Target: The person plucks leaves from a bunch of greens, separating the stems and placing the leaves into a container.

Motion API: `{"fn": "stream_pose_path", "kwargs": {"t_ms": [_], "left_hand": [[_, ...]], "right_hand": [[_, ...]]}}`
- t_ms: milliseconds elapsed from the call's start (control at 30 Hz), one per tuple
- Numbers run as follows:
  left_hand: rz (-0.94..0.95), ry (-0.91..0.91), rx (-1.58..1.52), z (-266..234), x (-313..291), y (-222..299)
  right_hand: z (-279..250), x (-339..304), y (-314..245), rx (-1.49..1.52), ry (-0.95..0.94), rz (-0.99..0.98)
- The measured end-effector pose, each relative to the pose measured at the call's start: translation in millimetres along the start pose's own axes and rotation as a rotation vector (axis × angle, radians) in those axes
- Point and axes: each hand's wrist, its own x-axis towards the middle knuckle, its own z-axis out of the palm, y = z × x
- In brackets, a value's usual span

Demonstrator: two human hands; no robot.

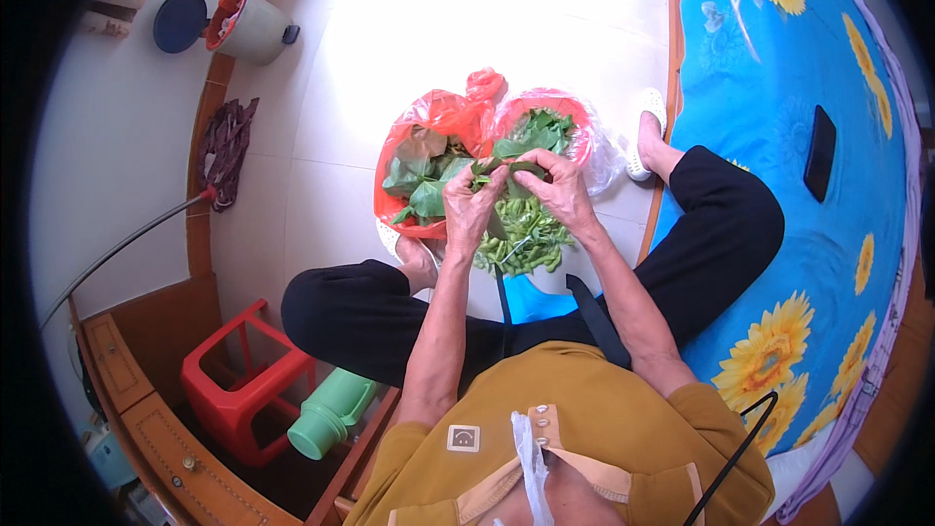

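A limp green sprig [484,168] of smooth, flat leaves hangs in the air, with the left hand [474,203] and the right hand [552,185] each closed thumb to fingers on it, the exact grip of the fingertips hard to make out. Below lies a loose heap of short, plump green pieces [531,242], partly hidden by the left hand. Beyond, broad leaves fill a crinkled red plastic bag [443,109] beside a filmy clear-and-pink bag [606,158], while glare washes out the tiled floor [331,122]
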Motion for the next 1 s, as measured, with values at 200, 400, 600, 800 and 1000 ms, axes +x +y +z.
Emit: {"fn": "stream_pose_path", "kwargs": {"t_ms": [200,400,600,800,1000], "left_hand": [[0.167,-0.024,0.196,-1,2,-4],[0.101,-0.11,0.065,-7,2,1],[0.111,-0.192,0.101,-11,2,14],[0.053,-0.033,-0.036,-5,0,4],[-0.004,0.05,-0.136,-2,-3,3]], "right_hand": [[1,-2,-10,-0.282,0.023,-0.171],[1,2,-43,-0.609,0.158,-0.485],[-19,13,-29,-0.167,-0.282,-0.083],[-6,9,-17,-0.025,-0.128,0.016],[12,4,7,0.516,-0.1,0.173]]}}
